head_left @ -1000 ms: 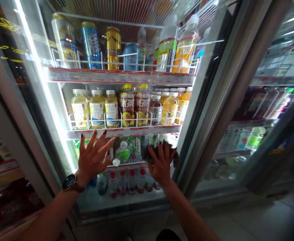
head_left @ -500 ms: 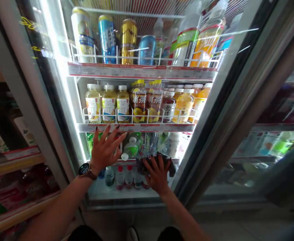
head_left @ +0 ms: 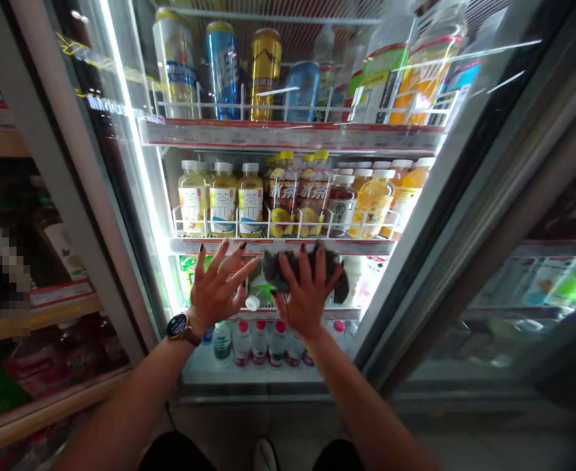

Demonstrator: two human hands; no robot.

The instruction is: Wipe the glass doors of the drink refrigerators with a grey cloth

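Observation:
My left hand [head_left: 218, 290] lies flat with fingers spread on the glass door [head_left: 135, 216] of a drinks fridge, a watch [head_left: 180, 327] on its wrist. My right hand [head_left: 306, 293] presses a dark grey cloth [head_left: 340, 278] against the same glass, fingers spread over it, just below the middle shelf's price strip [head_left: 283, 246]. Behind the glass, a green bottle [head_left: 261, 288] lies on its side between my hands.
Shelves behind the glass hold cans [head_left: 224, 65] on top, tea and juice bottles [head_left: 249, 203] in the middle, small red-capped water bottles [head_left: 261, 340] at the bottom. A second fridge door [head_left: 538, 261] stands to the right; wooden shelves [head_left: 33, 307] with goods to the left.
My right hand with the cloth slid down the glass, then up and left to the middle shelf's edge. My left hand stayed flat on the glass. My view moved closer.

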